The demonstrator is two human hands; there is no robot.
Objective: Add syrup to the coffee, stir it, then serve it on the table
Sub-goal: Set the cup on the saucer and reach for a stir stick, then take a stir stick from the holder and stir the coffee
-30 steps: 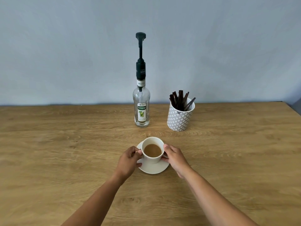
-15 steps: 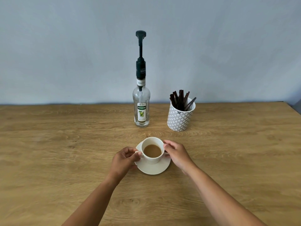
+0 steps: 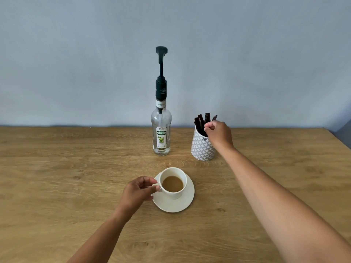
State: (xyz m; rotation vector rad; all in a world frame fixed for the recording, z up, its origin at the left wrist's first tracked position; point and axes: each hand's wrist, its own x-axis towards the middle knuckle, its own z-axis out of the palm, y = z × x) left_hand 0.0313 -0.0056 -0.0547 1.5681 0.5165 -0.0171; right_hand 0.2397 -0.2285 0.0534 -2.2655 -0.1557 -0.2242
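Cup (image 3: 177, 194): milky coffee (image 3: 172, 184), on saucer (image 3: 176, 206) | patterned pot (image 3: 201, 151): dark stirrers (image 3: 199, 122)

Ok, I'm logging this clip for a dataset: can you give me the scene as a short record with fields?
Surface: light wooden table
Drink: white ceramic cup of milky brown coffee, on a white round saucer
Syrup: clear glass syrup bottle with black pump, upright behind the cup
Stirrers: dark brown stirrer sticks in a white patterned holder, right of the bottle
Left hand: pinches the cup's handle
Right hand: pinches at the stirrer sticks' tops
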